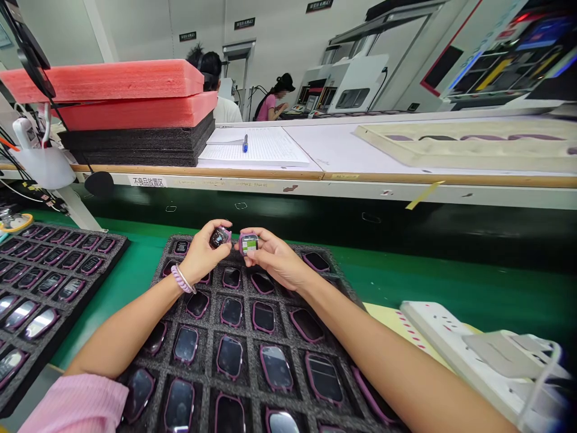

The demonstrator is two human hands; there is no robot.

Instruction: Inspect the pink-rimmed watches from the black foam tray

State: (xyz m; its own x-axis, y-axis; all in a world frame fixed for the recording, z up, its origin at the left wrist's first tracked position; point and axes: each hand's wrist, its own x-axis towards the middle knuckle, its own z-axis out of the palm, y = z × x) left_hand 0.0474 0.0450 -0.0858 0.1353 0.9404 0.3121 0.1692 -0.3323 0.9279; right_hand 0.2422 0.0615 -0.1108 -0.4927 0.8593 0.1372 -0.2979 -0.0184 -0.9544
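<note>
My left hand (205, 251) pinches a smartwatch case (219, 237) with a purple frame, its dark screen lit with a small picture. Close beside it, my right hand (279, 260) grips a second smartwatch case (249, 243), also purple-framed, whose face shows green and white. Both are held up over the far part of a dark foam tray (210, 325). Purple-framed watch cases with dark screens, such as this watch case (229, 356), sit in the tray's square pockets. My forearms hide some of the pockets.
Another foam tray (115, 255) of watch cases lies at left. A white power strip (433, 325) with plugged-in chargers is at right. On the shelf are pink foam blocks (126, 81), paper sheets (265, 153), a pen (245, 143) and a cream tray (433, 157). Two people sit beyond.
</note>
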